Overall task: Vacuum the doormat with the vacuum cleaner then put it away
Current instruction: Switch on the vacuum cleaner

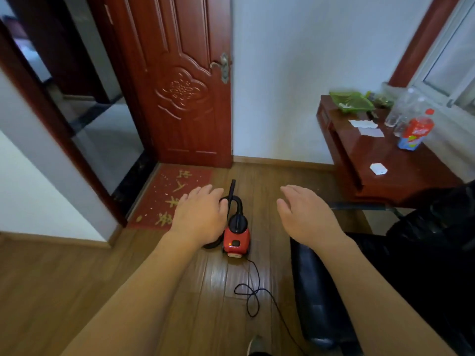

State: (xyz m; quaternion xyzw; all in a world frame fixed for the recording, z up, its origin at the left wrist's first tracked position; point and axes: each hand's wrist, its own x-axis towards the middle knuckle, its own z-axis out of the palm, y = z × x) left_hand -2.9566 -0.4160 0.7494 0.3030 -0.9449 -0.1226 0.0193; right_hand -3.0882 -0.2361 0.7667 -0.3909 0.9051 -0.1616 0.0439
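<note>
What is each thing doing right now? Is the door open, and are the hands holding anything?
Door: open.
Doormat: flat on the floor, crumbs on it.
Vacuum cleaner: standing on the floor, untouched.
Cord: loose, looped on the floor.
Left hand: open, empty.
Right hand: open, empty.

One head-worn wide-angle view looks forward and down across the brown wooden plank floor (77, 291) toward the carved red-brown wooden door (180, 80).

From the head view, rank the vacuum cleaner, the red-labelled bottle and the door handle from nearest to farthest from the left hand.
Measured from the left hand:
1. Vacuum cleaner, on the floor just right of the hand.
2. Door handle, on the door straight ahead.
3. Red-labelled bottle, on the table at far right.
</note>
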